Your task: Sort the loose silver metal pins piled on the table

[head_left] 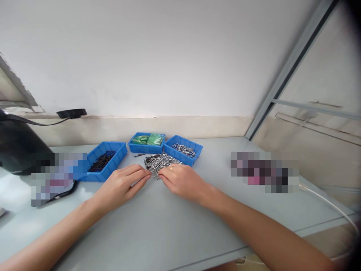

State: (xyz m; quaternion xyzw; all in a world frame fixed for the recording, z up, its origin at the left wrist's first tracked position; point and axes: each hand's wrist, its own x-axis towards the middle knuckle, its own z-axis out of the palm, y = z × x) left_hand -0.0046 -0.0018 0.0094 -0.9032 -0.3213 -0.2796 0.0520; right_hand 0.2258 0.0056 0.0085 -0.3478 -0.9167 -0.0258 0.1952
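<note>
Left of centre, blue bin [103, 162] already holds dark screws. Left hand [121, 184] lies flat, fingers loosely extended, tips touching the loose silver screw pile [159, 162] mid-frame; holds nothing clear. Right hand [182, 181] curls at the pile's near edge, grip contents can't tell. Green-packet bin [146, 142], silver-screw bin [183, 150] behind. Sorting partly done, pile remains. Pale grey table [169, 226], white wall [158, 56].

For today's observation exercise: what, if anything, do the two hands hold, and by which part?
Neither clearly holds anything. The left hand and right hand rest on the table, fingertips at the near edge of the loose pile of silver pins; any pinch is too small to tell.
</note>
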